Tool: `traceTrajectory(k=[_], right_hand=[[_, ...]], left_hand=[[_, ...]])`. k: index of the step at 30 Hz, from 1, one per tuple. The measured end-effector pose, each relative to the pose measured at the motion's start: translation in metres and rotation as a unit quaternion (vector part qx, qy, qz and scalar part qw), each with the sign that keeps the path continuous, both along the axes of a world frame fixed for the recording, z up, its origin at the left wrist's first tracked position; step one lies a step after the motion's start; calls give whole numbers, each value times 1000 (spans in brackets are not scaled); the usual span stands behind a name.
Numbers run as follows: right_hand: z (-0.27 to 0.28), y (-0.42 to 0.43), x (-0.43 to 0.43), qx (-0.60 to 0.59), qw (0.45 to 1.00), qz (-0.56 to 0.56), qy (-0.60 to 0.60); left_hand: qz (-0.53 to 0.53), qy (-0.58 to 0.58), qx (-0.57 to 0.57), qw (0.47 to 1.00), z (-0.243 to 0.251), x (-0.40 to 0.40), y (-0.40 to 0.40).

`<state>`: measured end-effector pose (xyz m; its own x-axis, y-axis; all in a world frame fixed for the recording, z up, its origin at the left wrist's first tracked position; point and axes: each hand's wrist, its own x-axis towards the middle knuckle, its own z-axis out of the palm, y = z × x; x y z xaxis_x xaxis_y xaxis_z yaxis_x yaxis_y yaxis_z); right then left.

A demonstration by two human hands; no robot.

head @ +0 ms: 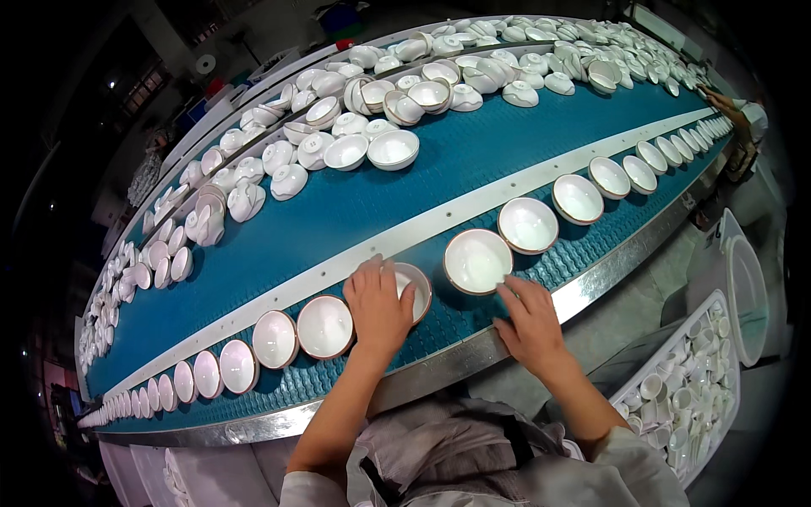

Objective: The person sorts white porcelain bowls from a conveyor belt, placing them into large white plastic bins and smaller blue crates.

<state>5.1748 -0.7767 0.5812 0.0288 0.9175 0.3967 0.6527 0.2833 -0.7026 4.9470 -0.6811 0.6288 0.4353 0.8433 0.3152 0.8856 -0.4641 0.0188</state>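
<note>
My left hand [381, 307] lies over the left side of a white ceramic bowl [415, 291] with a brown rim; its fingertips reach the bowl's far edge, and whether they grip it is hidden. With fingers apart, my right hand [529, 320] is at the near right edge of another upright bowl [478, 262], its index fingertip at the rim. Both bowls sit in a single row on the near lane of a blue conveyor belt [443, 323]. To the left of my left hand stands a bowl [325, 326], and beyond my right hand's bowl is one more [528, 225].
A white divider rail [412, 233] separates the row from the wide belt [469, 165], where many bowls [393, 150] lie jumbled. A metal edge [443, 365] runs along my side. At right stand a crate of small white ceramics [681, 399] and a plastic bin [747, 301]; a co-worker's arm [728, 108] reaches in farther off.
</note>
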Motion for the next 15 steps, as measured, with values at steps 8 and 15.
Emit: traceTrajectory(k=[8,15], right_hand=[[-6,55,16,14,989,76,128],[-43,76,78,-82,986,135,-44]], left_hand=[[-151,87,-185,967,0,35,-6],[-143,33,-102,984,-8,105,-3]])
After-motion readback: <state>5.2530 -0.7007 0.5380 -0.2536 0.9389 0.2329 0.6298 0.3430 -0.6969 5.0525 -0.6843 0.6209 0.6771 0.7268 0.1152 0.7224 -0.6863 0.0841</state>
